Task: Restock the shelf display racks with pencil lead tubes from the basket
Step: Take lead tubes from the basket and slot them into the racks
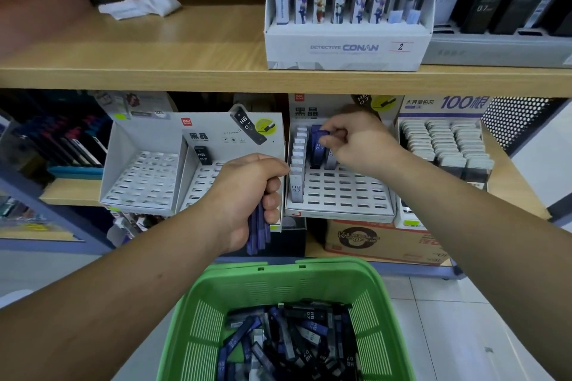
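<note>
Two bare hands work over a green basket [198, 328] of loose pencil lead tubes [297, 340], the left hand [247, 195] clenched around a bundle of blue tubes [258, 235] just above the basket, the right hand [362, 139] pinching one blue tube [318, 145] in the white display rack [340, 192] farther above it.

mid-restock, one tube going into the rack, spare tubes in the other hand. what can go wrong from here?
1. The left hand grips a loose bundle of blue tubes with their ends hanging out below the fist; one may slip and land beside the green basket.
2. The right hand pinches a blue tube at the back row of the white rack; a skewed push may miss the slot or tip the upright white tubes next to it.
</note>
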Action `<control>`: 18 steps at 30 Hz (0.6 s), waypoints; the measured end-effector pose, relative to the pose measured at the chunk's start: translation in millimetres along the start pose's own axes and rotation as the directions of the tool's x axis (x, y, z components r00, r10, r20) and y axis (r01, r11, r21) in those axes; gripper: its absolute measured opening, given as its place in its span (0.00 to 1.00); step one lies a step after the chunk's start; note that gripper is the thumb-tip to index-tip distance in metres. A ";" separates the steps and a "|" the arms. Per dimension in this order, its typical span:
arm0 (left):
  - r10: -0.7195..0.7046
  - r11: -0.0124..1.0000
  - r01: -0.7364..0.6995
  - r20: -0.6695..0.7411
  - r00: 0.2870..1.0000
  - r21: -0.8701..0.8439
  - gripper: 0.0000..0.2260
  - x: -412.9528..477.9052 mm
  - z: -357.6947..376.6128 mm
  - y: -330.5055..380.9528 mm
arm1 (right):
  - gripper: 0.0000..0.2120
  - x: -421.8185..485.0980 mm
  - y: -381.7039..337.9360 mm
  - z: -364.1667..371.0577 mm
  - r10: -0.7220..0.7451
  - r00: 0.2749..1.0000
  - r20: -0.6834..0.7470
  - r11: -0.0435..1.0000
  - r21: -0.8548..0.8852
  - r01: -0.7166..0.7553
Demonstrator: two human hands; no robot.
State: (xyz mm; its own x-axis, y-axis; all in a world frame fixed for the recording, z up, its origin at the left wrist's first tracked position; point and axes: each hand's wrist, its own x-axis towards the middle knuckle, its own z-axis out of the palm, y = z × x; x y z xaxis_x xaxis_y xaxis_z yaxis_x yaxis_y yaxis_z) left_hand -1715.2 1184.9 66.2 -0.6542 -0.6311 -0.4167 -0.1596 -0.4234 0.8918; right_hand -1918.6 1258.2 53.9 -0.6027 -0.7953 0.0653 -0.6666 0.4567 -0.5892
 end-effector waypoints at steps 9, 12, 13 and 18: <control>0.002 0.996 -0.010 -0.081 0.997 -0.091 0.05 0.5 3.9 5.1 | 0.07 -4.3 -3.4 0.1 -0.067 0.998 0.012 0.986 -0.152 0.068; -0.005 0.990 -0.008 -0.092 0.996 -0.141 0.04 0.5 6.5 5.8 | 0.13 -10.0 -8.3 1.5 -0.029 0.999 0.024 0.968 -0.248 0.034; -0.009 0.987 -0.006 -0.095 0.995 -0.158 0.04 0.9 7.4 6.4 | 0.14 -12.9 -10.7 1.1 -0.029 0.999 0.025 0.956 -0.292 0.035; 0.024 0.975 -0.059 -0.166 0.986 -0.212 0.02 4.3 16.3 10.7 | 0.11 -34.6 -29.5 -8.5 -0.046 0.994 -0.100 0.998 0.029 0.049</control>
State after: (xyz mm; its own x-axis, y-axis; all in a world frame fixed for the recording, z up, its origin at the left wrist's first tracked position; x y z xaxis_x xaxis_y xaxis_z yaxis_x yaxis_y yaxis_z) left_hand -1731.8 1188.2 76.8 -0.5260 -0.7403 -0.4187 0.0401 -0.5134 0.8572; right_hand -1881.8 1275.7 75.9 -0.6119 -0.7719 0.1725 -0.6826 0.4051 -0.6082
